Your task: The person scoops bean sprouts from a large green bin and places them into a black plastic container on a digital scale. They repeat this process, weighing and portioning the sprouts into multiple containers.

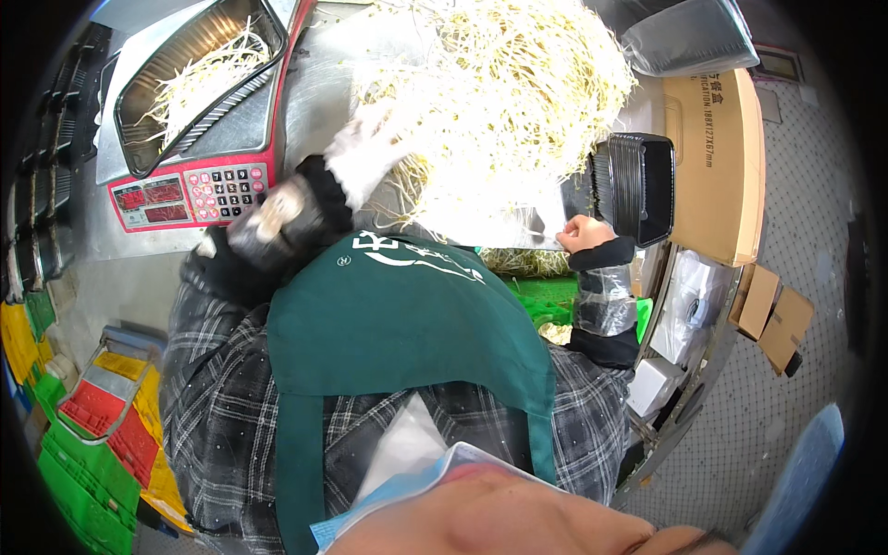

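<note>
A large heap of bean sprouts (527, 90) lies on the metal table in front of me, partly washed out by glare. My left hand (371, 149), in a white glove and blurred, is at the heap's left edge with its fingers apart. Bare and at the table's near edge, my right hand (581, 232) pinches the corner of a pale sheet (513, 225) under the sprouts. To the left, a black plastic tray (201, 83) holding some sprouts stands tilted in the picture on a red digital scale (194, 191).
Right of the heap are nested black plastic trays (635, 187), a cardboard box (718, 166) and a clear plastic container (694, 41). Green crates (548, 295) stand below the table edge. Stacked coloured crates (90, 472) are at the lower left, black trays (45, 173) at the far left.
</note>
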The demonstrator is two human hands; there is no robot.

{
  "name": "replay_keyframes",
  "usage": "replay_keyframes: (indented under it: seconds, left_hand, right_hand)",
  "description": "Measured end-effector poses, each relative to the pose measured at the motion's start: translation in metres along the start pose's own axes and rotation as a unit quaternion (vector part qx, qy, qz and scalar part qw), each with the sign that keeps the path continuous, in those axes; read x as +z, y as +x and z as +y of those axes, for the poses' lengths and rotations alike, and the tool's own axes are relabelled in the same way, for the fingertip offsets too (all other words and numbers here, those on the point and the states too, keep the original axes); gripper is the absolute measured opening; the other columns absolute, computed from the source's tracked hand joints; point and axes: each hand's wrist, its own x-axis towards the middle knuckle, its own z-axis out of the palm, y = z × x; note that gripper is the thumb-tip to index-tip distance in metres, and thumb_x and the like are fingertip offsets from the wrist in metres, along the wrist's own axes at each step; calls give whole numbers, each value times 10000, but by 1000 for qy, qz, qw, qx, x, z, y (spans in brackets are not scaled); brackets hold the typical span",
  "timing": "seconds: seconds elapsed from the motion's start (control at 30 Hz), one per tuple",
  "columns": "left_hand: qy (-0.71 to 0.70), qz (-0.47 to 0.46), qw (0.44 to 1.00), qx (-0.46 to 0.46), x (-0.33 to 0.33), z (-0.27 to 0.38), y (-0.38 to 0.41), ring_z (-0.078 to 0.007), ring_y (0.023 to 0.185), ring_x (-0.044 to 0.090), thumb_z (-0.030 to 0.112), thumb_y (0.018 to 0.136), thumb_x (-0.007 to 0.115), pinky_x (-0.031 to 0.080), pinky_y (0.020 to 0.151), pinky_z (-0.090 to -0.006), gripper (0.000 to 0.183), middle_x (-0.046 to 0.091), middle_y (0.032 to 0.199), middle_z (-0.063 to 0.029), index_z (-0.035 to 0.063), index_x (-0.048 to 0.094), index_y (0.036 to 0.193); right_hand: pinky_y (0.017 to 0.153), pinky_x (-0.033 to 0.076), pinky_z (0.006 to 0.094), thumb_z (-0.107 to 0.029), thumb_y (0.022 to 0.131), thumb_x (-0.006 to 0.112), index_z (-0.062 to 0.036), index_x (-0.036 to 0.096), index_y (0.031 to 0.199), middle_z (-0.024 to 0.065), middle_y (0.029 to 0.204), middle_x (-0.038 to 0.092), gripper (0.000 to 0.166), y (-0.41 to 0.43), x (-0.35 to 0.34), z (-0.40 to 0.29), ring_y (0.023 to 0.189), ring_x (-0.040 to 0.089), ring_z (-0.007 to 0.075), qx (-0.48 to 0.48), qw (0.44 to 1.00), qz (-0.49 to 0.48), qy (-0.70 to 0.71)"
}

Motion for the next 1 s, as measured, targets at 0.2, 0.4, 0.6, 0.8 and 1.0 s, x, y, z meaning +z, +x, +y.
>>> replay_keyframes:
  seconds: [0.2,0.4,0.6,0.8,1.0]
  left_hand:
    - [-94,-5,995,39,32,11,12,-261,835,561,171,791,466,439,735,-358,187,599,880,-88,89,591,903]
    - [-127,-83,988,-37,1,11,-9,-314,1187,339,0,656,518,267,984,-448,660,340,1302,-166,168,395,1282]
    - [-445,82,864,-221,22,-20,-4,-357,1147,398,-21,676,509,340,955,-399,601,390,1263,-205,96,404,1256]
    - [-17,158,967,-201,36,-37,47,-408,1073,430,240,726,638,376,891,-403,586,405,1202,-277,59,417,1236]
    - [-177,-54,965,-184,43,-32,51,-324,899,548,159,759,585,435,789,-387,368,583,927,-156,67,509,1107]
  right_hand:
    - [604,483,296,-293,728,662,-68,595,941,63,714,624,317,17,-22,-30,646,613,200,-21,987,89,131]
    - [722,479,342,-242,673,709,23,553,1032,192,882,601,473,59,-3,-118,819,592,308,-294,827,446,175]
    - [778,470,366,-150,692,663,12,551,1024,179,1078,551,385,28,10,-195,907,566,316,-436,856,228,160]
    - [628,479,324,-393,664,725,6,560,833,157,767,600,463,27,-6,-31,684,595,263,-61,983,167,52]
    - [509,427,317,-313,691,681,-25,522,740,95,609,541,333,18,67,-32,540,532,206,-70,975,131,166]
